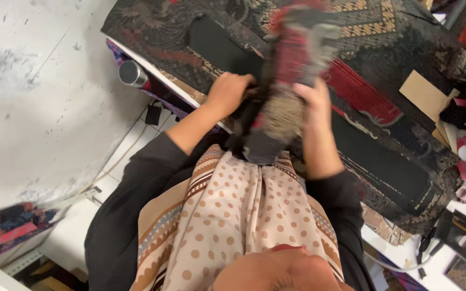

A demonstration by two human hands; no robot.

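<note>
A blurred piece of patterned fabric point(292, 59), red, black and beige, hangs between both my hands above the work table. My left hand point(228, 92) grips its left edge with closed fingers. My right hand point(313, 99) clasps its right side. Beneath it lies a large spread of dark batik cloth point(395, 102) with red and gold motifs. My black sleeves and a beige dotted scarf point(233, 210) fill the lower middle of the view.
A metal cylinder point(132, 73) sits at the white table's left edge point(152, 67). Brown cardboard pieces point(424, 94) and small clutter lie at the right. A pale wall is on the left; a cable runs down near the floor point(114, 161).
</note>
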